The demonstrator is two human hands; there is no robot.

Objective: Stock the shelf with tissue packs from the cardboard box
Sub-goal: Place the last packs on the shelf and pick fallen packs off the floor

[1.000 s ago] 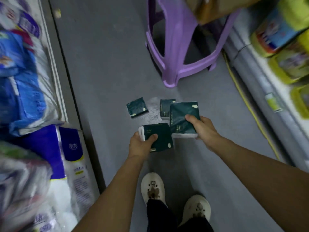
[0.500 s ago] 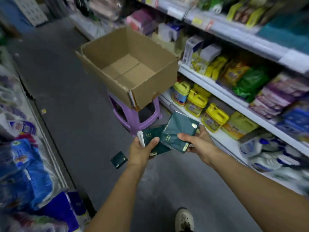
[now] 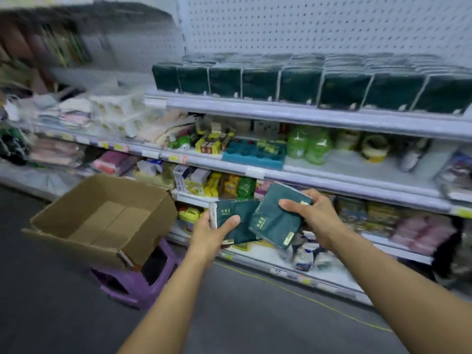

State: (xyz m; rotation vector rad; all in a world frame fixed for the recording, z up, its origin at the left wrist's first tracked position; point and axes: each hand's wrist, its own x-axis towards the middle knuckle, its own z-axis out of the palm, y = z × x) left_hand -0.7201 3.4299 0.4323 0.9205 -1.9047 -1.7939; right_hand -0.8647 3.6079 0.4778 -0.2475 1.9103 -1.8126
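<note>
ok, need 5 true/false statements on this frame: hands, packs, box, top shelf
1. Each hand has a grip on a dark green tissue pack. True: the left hand holds one dark green tissue pack, the right hand holds another pack.
2. The brown cardboard box is full of packs. False: its visible inside is bare cardboard.
3. The box rests on a purple plastic stool. True.
4. The top shelf is bare. False: a row of dark green packs stands along it.
5. The box sits to the right of the hands. False: it is to their left.
</note>
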